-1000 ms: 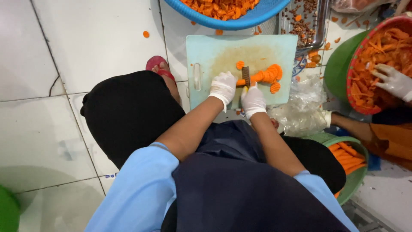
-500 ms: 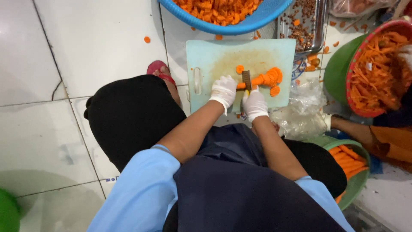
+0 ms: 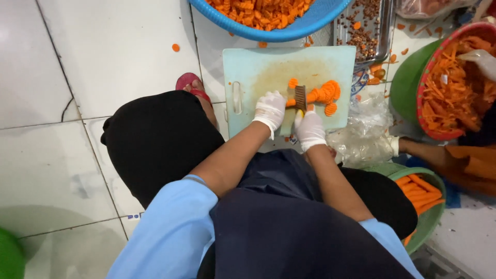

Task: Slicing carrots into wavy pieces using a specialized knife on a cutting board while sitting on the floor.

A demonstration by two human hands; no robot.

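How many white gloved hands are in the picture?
3: left hand and right hand on the cutting board; another person's gloved hand over the red basket.

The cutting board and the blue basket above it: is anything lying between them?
In the head view, one small orange carrot piece lies on the white tiled floor between the cutting board and the blue basket.

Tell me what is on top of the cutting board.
On the cutting board: carrot slices, a carrot piece under the left hand, and a crinkle cutter in the right hand. The gloves hide the rest.
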